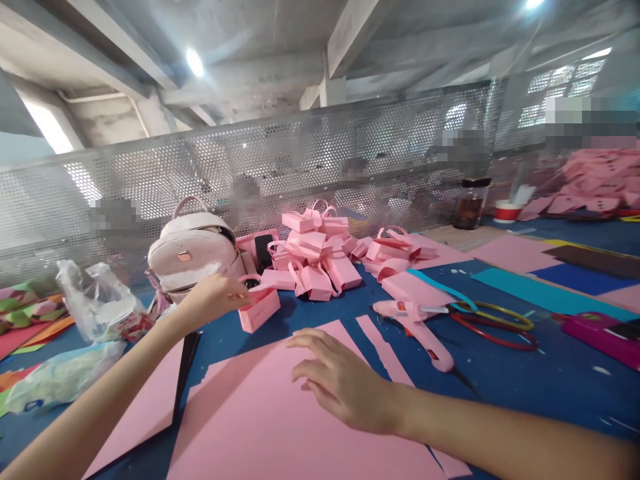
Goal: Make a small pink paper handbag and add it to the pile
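My left hand (214, 295) reaches forward and holds a small pink paper box with a handle (259, 308) by its near end, just above the blue table (505, 373). Behind it lies a pile of several similar pink paper boxes (320, 257). My right hand (339, 378) rests flat, fingers spread, on a large pink sheet of paper (270, 427) in front of me. A narrow pink paper strip (380, 347) lies just right of that sheet.
A pale pink backpack (193, 250) stands behind my left hand. A pink glue gun (417, 323), rings and scissors (493, 323) lie to the right. Plastic bags (95, 307) and coloured sheets sit left. A perforated metal screen (300, 160) closes the table's far side.
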A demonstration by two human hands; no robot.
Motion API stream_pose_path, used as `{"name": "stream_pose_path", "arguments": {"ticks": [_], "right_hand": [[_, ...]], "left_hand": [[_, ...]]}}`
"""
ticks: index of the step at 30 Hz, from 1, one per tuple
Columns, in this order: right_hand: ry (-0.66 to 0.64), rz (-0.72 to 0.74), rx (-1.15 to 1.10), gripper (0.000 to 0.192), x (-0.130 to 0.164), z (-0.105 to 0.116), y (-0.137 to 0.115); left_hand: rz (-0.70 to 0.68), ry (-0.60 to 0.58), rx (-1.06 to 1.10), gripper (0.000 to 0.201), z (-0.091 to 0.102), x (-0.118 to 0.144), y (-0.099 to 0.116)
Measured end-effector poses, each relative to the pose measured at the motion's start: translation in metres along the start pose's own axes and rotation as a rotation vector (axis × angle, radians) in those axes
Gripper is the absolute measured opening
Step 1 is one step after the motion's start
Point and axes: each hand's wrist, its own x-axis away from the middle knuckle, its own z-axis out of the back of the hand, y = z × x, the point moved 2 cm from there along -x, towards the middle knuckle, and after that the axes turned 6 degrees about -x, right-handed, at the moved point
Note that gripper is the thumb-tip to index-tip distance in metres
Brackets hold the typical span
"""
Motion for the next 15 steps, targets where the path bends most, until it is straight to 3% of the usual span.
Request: {"name": "stream_pose_path", "arguments": {"ticks": [3,8,11,15], "right_hand": [[-0.056,0.123,0.021,0.016,0.0,-0.002,-0.004],[-0.184,0.533,0.224,0.02,0.007,-0.014,-0.024],[-0.172,0.592,0.213,0.021,0.01,-0.019,-0.032],[-0.168,0.569,0.219,0.018,0.009,-0.021,-0.036]], "left_hand": [[-0.009,0.078,0.033,0.023,0.006,-0.001,0.005],[-0.034,0.112,0.095,0.035,-0.031,-0.002,0.013],[-0.007,0.126,0.128,0.036,-0.051,-0.002,0.011],[0.002,0.148,0.163,0.035,-0.056,-0.004,0.002]]}}
